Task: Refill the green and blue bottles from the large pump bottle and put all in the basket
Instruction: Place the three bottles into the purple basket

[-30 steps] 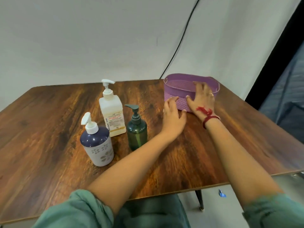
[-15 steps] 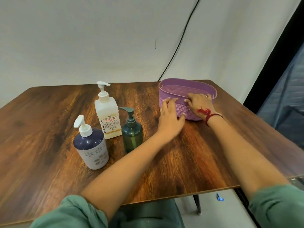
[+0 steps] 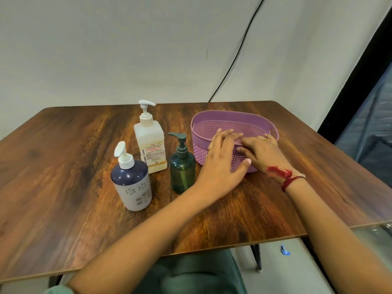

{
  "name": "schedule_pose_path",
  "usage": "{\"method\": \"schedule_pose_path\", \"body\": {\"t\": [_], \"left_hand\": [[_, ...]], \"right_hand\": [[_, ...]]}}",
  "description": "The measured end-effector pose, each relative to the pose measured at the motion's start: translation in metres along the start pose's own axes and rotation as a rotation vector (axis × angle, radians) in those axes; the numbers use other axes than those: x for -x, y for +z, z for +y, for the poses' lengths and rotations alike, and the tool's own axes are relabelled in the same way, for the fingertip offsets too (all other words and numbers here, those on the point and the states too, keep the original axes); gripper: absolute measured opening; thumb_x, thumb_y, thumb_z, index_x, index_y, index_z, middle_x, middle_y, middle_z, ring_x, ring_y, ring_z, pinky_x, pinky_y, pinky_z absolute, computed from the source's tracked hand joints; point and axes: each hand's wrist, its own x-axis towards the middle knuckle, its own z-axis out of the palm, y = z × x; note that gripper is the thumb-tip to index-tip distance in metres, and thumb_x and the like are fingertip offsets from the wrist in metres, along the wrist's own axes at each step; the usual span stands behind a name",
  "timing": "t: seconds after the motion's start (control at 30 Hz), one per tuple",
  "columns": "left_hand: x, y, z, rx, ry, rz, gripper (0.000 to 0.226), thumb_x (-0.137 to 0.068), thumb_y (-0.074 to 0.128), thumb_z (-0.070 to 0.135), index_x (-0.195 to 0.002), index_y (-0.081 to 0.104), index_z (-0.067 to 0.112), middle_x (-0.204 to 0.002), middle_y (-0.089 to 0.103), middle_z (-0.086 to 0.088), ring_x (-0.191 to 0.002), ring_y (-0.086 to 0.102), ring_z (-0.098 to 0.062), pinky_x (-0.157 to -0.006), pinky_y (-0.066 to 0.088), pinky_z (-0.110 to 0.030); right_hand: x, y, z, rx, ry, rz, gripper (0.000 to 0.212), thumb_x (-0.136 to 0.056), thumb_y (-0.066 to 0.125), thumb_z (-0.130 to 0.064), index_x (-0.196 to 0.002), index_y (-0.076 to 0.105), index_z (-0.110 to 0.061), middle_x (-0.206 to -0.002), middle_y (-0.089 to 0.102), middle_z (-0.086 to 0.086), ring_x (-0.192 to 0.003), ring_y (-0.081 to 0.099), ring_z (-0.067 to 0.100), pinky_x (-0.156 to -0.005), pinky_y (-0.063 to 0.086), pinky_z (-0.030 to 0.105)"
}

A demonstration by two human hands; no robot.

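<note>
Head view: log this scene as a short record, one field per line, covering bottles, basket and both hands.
large pump bottle: upright on table, behind the other two, pump on
blue bottle: upright, nearest the camera, leftmost, white pump on
green bottle: upright, between large pump bottle and basket, pump on
basket: purple, on table, right of the bottles, no bottle visible inside
left hand: fingers straight, resting on basket's near rim
right hand: laid on basket's near rim beside left hand
</note>
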Motion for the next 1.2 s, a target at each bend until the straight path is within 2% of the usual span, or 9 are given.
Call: {"method": "schedule_pose_path", "body": {"t": [0.27, 0.37, 0.43, 0.5, 0.6, 0.8, 0.87, 1.03, 1.2], "left_hand": [[0.018, -0.036, 0.012, 0.056, 0.047, 0.003, 0.054, -0.091, 0.059, 0.030, -0.139, 0.037, 0.021, -0.147, 0.032, 0.004, -0.145, 0.012, -0.010, -0.111, 0.015, -0.027], [0.017, -0.061, 0.019, 0.046, 0.088, 0.032, 0.053, -0.091, 0.060, 0.030, -0.139, 0.038, 0.023, -0.148, 0.031, 0.005, -0.144, 0.013, -0.008, -0.111, 0.017, -0.028], [0.014, -0.080, 0.017, 0.008, 0.121, 0.097, 0.053, -0.091, 0.060, 0.031, -0.138, 0.039, 0.024, -0.144, 0.035, 0.009, -0.139, 0.019, -0.003, -0.110, 0.021, -0.023], [0.009, -0.102, 0.009, -0.011, 0.132, 0.167, 0.051, -0.090, 0.061, 0.033, -0.136, 0.041, 0.023, -0.131, 0.038, 0.015, -0.132, 0.030, -0.003, -0.106, 0.033, -0.024], [0.004, -0.130, -0.008, -0.077, 0.093, 0.236, 0.049, -0.090, 0.061, 0.033, -0.135, 0.043, 0.024, -0.127, 0.039, 0.015, -0.124, 0.038, -0.003, -0.097, 0.036, -0.017], [0.002, -0.184, -0.036, 0.108, -0.091, 0.344, 0.028, -0.093, 0.057, 0.033, -0.120, 0.057, 0.026, -0.125, 0.055, 0.008, -0.109, 0.056, -0.002, -0.089, 0.046, -0.021], [0.001, -0.200, -0.039, 0.192, -0.092, 0.408, 0.020, -0.094, 0.055, 0.027, -0.111, 0.063, 0.020, -0.113, 0.063, 0.007, -0.098, 0.060, 0.002, -0.087, 0.049, -0.024], [0.001, -0.200, -0.057, 0.125, -0.107, 0.442, 0.017, -0.088, 0.057, 0.034, -0.098, 0.067, 0.025, -0.104, 0.068, 0.008, -0.104, 0.062, -0.012, -0.091, 0.051, -0.044], [-0.004, -0.200, -0.072, 0.212, -0.167, 0.419, 0.014, -0.089, 0.062, 0.021, -0.100, 0.068, 0.015, -0.100, 0.069, 0.006, -0.094, 0.064, 0.000, -0.084, 0.052, -0.023]], "right_hand": [[-0.005, -0.002, -0.014, 0.005, -0.146, -0.041, 0.019, -0.097, 0.047, -0.026, -0.090, 0.061, -0.015, -0.093, 0.066, 0.001, -0.098, 0.059, 0.024, -0.102, 0.032, 0.049], [-0.011, -0.003, -0.017, -0.055, -0.205, -0.039, 0.021, -0.095, 0.045, -0.034, -0.080, 0.055, -0.025, -0.081, 0.060, -0.010, -0.084, 0.058, 0.015, -0.094, 0.039, 0.048], [-0.014, -0.010, -0.022, -0.181, -0.217, -0.006, 0.029, -0.091, 0.034, -0.049, -0.078, 0.053, -0.031, -0.077, 0.055, -0.017, -0.075, 0.053, 0.003, -0.081, 0.042, 0.037], [-0.023, -0.019, -0.030, -0.329, -0.186, 0.044, 0.043, -0.090, 0.032, -0.056, -0.089, 0.060, -0.024, -0.084, 0.060, -0.011, -0.080, 0.055, 0.004, -0.076, 0.041, 0.023], [-0.049, -0.032, -0.055, -0.441, -0.124, 0.110, 0.029, -0.094, 0.050, -0.044, -0.104, 0.060, -0.019, -0.098, 0.061, -0.005, -0.089, 0.056, 0.009, -0.073, 0.039, 0.009], [-0.115, -0.029, -0.128, -0.529, -0.155, -0.156, 0.057, -0.082, 0.069, -0.040, -0.131, 0.050, -0.018, -0.126, 0.058, 0.002, -0.115, 0.055, 0.017, -0.099, 0.046, 0.032], [-0.130, -0.022, -0.149, -0.504, -0.168, -0.302, 0.072, -0.080, 0.072, -0.041, -0.140, 0.040, -0.019, -0.136, 0.051, 0.003, -0.122, 0.049, 0.019, -0.102, 0.042, 0.033], [-0.154, -0.004, -0.169, -0.511, -0.164, -0.577, 0.086, -0.072, 0.080, -0.033, -0.144, 0.034, -0.024, -0.141, 0.046, -0.003, -0.125, 0.045, 0.015, -0.101, 0.038, 0.030], [-0.165, 0.009, -0.182, -0.444, -0.214, -0.652, 0.077, -0.063, 0.086, -0.035, -0.128, 0.047, -0.025, -0.123, 0.058, -0.006, -0.113, 0.055, 0.018, -0.101, 0.044, 0.037]]}}
